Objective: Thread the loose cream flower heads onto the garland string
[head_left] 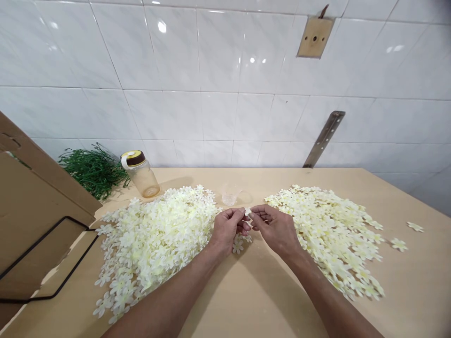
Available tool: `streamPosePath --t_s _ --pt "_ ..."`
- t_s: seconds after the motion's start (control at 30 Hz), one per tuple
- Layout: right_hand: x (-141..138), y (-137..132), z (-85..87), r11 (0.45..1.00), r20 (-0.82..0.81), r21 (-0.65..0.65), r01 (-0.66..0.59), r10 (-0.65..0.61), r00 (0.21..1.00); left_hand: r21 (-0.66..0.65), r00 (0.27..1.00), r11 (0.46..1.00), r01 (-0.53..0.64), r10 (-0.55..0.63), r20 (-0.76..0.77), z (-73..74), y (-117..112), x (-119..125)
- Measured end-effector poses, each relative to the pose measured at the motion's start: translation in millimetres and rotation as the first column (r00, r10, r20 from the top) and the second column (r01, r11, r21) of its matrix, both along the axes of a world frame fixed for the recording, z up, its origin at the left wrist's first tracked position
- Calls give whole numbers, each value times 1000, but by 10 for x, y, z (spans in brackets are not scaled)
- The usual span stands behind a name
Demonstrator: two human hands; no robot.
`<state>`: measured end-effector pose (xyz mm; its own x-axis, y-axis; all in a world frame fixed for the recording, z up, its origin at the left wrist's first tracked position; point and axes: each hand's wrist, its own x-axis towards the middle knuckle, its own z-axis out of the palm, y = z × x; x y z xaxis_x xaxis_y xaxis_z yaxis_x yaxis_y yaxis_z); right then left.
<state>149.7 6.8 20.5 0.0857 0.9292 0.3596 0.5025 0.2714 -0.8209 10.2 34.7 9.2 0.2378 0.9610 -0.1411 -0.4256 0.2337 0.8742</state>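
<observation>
Between the two heaps, my left hand [229, 227] and my right hand [275, 225] meet at the fingertips. Both pinch one small white artificial flower [247, 212]. A few more white flowers [238, 244] lie on the table just under my hands. On the left is a tall heap of white artificial flowers [162, 230], close beside my left hand. A flatter heap of pale yellow-white flowers [334, 230] spreads out to the right of my right hand. Just beyond my fingers stands a small clear dish [229, 199].
A clear bottle [143, 180] with a brown and yellow lid stands behind the left heap, near green artificial stems [93, 171]. Cardboard [38, 211] and a black wire frame [75, 267] occupy the left edge. Two loose flowers [399, 244] lie far right. A tiled wall [218, 112] backs the table.
</observation>
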Motion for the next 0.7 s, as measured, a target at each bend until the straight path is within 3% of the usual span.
streamPosePath --t_s 0.13,0.27,0.37,0.53,0.7 --pt "-4 4 -5 998 -90 -66 21 -27 996 -39 994 997 70 -67 83 -20 16 -21" --pt "-12 -10 -10 999 -72 -30 22 -24 997 -56 983 987 152 -145 108 -58 48 -43" --pt "-8 -19 -7 995 74 82 52 -58 996 -26 987 988 151 -149 66 -38 43 -49" --pt "1 -22 1 968 384 248 29 -126 915 76 993 996 38 -29 -111 16 2 -31" --pt "-6 -23 2 963 447 269 11 -135 884 121 987 992 33 -14 -160 11 -4 -14"
